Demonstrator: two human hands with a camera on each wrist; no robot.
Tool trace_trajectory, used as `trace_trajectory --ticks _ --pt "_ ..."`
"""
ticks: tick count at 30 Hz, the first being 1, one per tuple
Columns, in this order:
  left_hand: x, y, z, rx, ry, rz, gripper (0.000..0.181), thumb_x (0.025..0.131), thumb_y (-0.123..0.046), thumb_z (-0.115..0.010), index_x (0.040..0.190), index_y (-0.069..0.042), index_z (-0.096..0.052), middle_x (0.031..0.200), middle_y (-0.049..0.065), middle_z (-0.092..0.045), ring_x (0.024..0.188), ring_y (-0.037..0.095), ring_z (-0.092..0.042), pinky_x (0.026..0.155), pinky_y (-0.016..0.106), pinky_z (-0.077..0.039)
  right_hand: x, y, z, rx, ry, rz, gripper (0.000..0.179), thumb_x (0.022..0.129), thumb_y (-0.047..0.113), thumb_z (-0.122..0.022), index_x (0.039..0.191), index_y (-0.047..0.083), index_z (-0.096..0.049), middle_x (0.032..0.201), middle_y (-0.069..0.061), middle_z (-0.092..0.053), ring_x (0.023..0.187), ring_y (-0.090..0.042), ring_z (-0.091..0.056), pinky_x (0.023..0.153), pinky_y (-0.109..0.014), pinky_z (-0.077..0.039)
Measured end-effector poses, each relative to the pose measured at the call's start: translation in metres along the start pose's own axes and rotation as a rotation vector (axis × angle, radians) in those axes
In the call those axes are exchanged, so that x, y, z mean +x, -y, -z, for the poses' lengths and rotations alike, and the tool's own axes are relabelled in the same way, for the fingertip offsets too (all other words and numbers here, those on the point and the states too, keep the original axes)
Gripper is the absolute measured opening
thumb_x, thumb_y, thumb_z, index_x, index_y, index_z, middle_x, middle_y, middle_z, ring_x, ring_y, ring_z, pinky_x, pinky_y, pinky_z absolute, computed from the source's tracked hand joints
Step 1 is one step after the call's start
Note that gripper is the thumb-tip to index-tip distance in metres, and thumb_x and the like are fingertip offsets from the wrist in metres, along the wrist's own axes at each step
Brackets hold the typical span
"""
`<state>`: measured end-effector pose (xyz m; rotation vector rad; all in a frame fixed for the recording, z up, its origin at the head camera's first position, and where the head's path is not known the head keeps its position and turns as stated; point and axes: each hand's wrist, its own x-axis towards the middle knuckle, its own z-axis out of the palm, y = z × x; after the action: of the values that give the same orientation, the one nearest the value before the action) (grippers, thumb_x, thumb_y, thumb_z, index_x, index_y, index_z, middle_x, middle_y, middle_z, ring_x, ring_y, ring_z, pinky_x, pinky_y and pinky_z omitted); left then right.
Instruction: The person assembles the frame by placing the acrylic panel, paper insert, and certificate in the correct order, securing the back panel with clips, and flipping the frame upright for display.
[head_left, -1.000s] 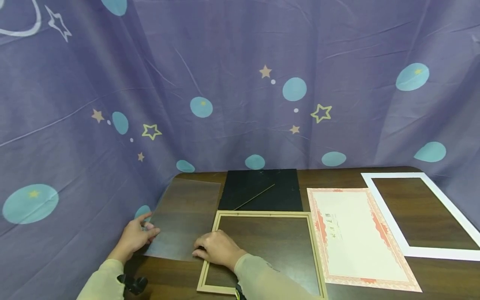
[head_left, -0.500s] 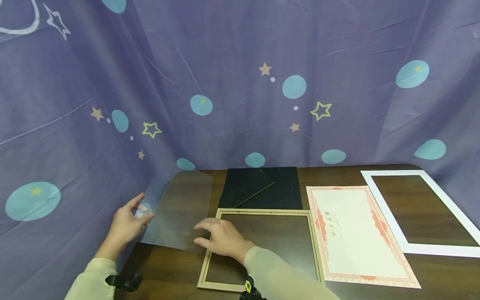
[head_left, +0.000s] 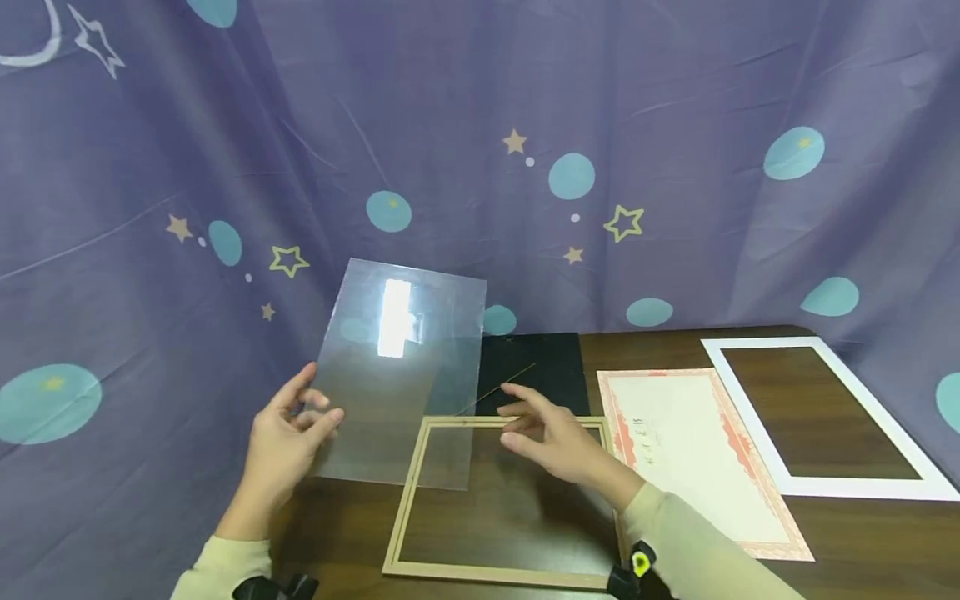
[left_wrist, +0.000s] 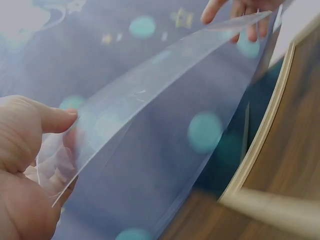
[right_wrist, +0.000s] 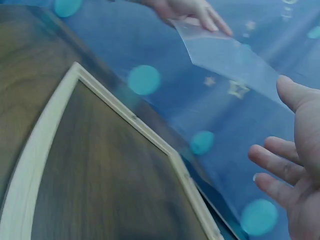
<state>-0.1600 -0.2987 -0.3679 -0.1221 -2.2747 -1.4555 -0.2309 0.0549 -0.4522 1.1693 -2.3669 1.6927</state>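
My left hand (head_left: 288, 437) pinches the left edge of a clear plastic sheet (head_left: 401, 392), thumb on one face and fingers behind it. The sheet is raised and tilted, with a bright reflection on it; its lower right corner overlaps the wooden picture frame (head_left: 491, 574) in the head view. The frame lies flat on the table. To the right of the sheet, above the frame, my right hand (head_left: 558, 442) has its fingers spread and relaxed. In the right wrist view the right thumb (right_wrist: 295, 95) overlaps the sheet's end, while the other fingers are free.
Behind the frame lies a black backing board (head_left: 555, 358), partly hidden by the sheet, with a thin stick (head_left: 517, 375) on it. A red-bordered certificate (head_left: 690, 467) and a white mat border (head_left: 840, 486) lie on the right. A purple curtain (head_left: 450, 125) stands behind the table.
The left hand has lifted the clear sheet off the table and brought it rightward and up. The right hand has moved away from the sheet, to the right over the frame.
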Motion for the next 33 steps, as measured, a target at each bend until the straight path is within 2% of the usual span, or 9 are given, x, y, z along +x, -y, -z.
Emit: trace_trajectory --ticks 2,5,7,9,12,16,22,28,33 --pt "-0.003 -0.002 -0.021 -0.098 0.000 0.012 0.074 0.083 0.005 -0.070 0.148 -0.008 -0.036 0.095 0.006 -0.054 0.065 0.010 -0.063 0.057 0.023 -0.054 -0.012 0.001 0.017 0.067 -0.019 -0.032 0.067 0.094 0.023 -0.064 0.149 0.032 -0.028 0.128 -0.001 -0.060 0.105 -0.016 -0.064 0.090 -0.030 -0.051" --pt "-0.007 -0.003 -0.055 -0.245 -0.005 0.027 0.074 0.082 0.008 -0.071 0.145 -0.010 -0.038 0.094 0.007 -0.053 0.064 0.011 -0.062 0.058 0.024 -0.054 -0.028 0.004 0.035 0.211 -0.043 -0.053 0.071 0.097 0.012 -0.058 0.153 0.030 -0.018 0.132 -0.010 -0.057 0.103 -0.027 -0.065 0.090 -0.030 -0.051" --pt "-0.011 -0.003 -0.078 -0.329 -0.019 0.032 0.074 0.080 0.010 -0.071 0.144 -0.011 -0.040 0.093 0.007 -0.052 0.063 0.011 -0.061 0.059 0.023 -0.055 -0.035 0.005 0.044 0.313 -0.068 -0.055 0.073 0.098 0.006 -0.054 0.154 0.028 -0.013 0.132 -0.017 -0.055 0.095 -0.031 -0.067 0.084 -0.032 -0.054" --pt "-0.015 -0.002 -0.100 -0.403 -0.026 0.029 0.074 0.079 0.012 -0.071 0.143 -0.011 -0.040 0.093 0.008 -0.051 0.063 0.011 -0.060 0.059 0.024 -0.055 -0.039 0.006 0.049 0.376 -0.096 -0.050 0.074 0.098 0.003 -0.052 0.155 0.025 -0.010 0.132 -0.022 -0.054 0.084 -0.028 -0.068 0.075 -0.034 -0.056" --pt "-0.019 -0.001 -0.128 -0.481 -0.029 0.022 0.073 0.080 0.013 -0.070 0.142 -0.011 -0.040 0.093 0.009 -0.050 0.064 0.010 -0.060 0.061 0.024 -0.055 -0.041 0.005 0.055 0.391 -0.140 -0.053 0.076 0.097 0.004 -0.055 0.155 0.024 -0.010 0.128 -0.024 -0.057 0.071 -0.018 -0.064 0.062 -0.032 -0.056" --pt "-0.021 -0.001 -0.153 -0.511 -0.018 0.024 0.071 0.082 0.011 -0.068 0.143 -0.010 -0.036 0.094 0.011 -0.048 0.064 0.010 -0.059 0.062 0.025 -0.056 -0.042 0.003 0.059 0.372 -0.192 -0.071 0.084 0.092 0.004 -0.062 0.155 0.026 -0.011 0.121 -0.022 -0.061 0.065 -0.012 -0.057 0.055 -0.029 -0.053" --pt "-0.023 -0.001 -0.167 -0.483 0.014 0.055 0.069 0.085 0.007 -0.067 0.143 -0.010 -0.034 0.094 0.015 -0.049 0.064 0.012 -0.059 0.063 0.028 -0.056 -0.045 0.002 0.066 0.318 -0.230 -0.080 0.087 0.091 0.000 -0.064 0.155 0.025 -0.011 0.116 -0.022 -0.063 0.058 -0.009 -0.050 0.052 -0.026 -0.049" --pt "-0.025 0.003 -0.167 -0.444 0.028 0.103 0.063 0.088 0.003 -0.065 0.142 -0.012 -0.037 0.093 0.019 -0.054 0.065 0.015 -0.060 0.063 0.029 -0.056 -0.050 -0.001 0.075 0.293 -0.206 -0.071 0.087 0.090 -0.002 -0.063 0.156 0.022 -0.010 0.116 -0.022 -0.063 0.055 -0.009 -0.048 0.049 -0.028 -0.047" --pt "-0.026 -0.002 -0.162 -0.434 0.048 0.106 0.064 0.090 -0.003 -0.066 0.144 -0.018 -0.035 0.103 0.018 -0.058 0.061 0.018 -0.065 0.057 0.026 -0.054 -0.053 -0.001 0.084 0.263 -0.187 -0.075 0.087 0.090 0.000 -0.064 0.155 0.025 -0.012 0.114 -0.020 -0.064 0.055 -0.009 -0.048 0.046 -0.027 -0.045"
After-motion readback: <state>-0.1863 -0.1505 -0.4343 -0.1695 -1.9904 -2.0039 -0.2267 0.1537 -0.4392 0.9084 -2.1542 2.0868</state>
